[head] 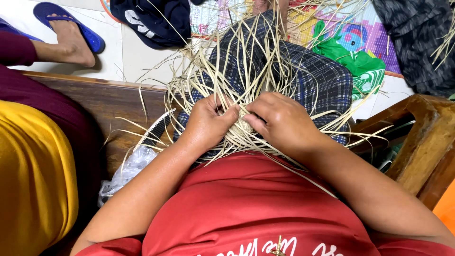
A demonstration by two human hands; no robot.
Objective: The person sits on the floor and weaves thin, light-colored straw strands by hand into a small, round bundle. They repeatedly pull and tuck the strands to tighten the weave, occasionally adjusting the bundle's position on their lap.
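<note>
While sitting on the wooden bench [113,102], both hands, left hand [207,124] and right hand [283,122], pinched a small woven straw knot [244,125] on the plaid lap [313,80], loose strands [213,57] fanning far out.

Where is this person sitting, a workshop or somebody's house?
Probably a home: a wooden bench, a tiled floor with a colourful play mat, and clothes lying about. Both hands work pale straw strips on the lap.
</note>
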